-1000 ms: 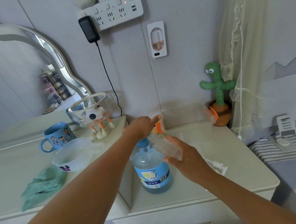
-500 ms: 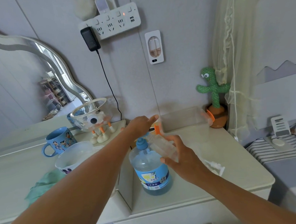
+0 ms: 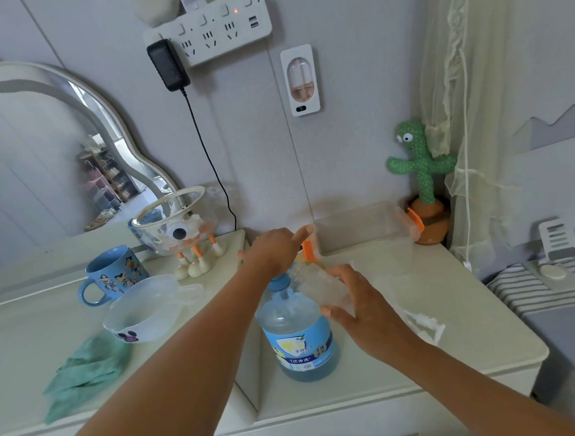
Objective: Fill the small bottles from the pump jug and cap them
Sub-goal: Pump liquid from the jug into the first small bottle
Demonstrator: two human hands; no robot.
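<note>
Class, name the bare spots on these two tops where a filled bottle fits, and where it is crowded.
Free: right top between cactus toy and white plastic piece; its front strip before the jug; left top left of the mug. Crowded: around jug, left hand, right hand; bowl, cloth.

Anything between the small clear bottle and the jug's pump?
Nothing visible. The right hand holds the small clear plastic bottle tilted, its neck end right beside the top of the clear jug with a blue label, where the left hand rests. The spout itself is hidden under that hand.
</note>
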